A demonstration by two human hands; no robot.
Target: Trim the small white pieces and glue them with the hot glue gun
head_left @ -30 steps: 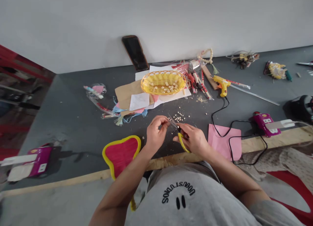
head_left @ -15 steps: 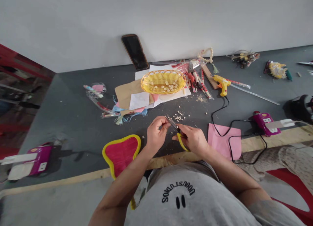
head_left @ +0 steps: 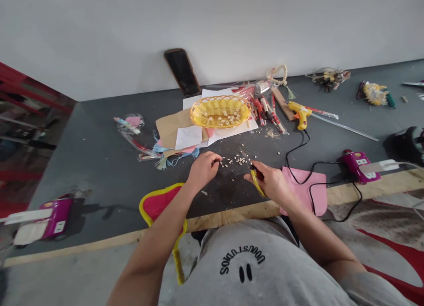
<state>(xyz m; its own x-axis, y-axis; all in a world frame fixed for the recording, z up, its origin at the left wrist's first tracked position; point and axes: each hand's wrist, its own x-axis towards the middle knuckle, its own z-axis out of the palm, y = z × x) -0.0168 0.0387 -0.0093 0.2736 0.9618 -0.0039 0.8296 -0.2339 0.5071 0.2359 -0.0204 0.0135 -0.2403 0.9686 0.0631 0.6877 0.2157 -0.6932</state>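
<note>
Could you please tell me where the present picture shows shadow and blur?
Head view: a soft shadow lies beside the purple power strip at the left; also in head view, the red furniture at far left is blurred, the scissors clearer.

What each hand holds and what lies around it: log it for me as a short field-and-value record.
Left hand: thumb and fingers drawn together by the pale bits; anything pinched is too small to tell
Right hand: holds yellow-handled scissors, blades toward the bits
Bits: scattered on the table, between and beyond the hands
Yellow basket: beyond the bits, on papers, pale pieces inside
Glue gun: yellow, right of the basket
Phone: leaning against the wall
</note>
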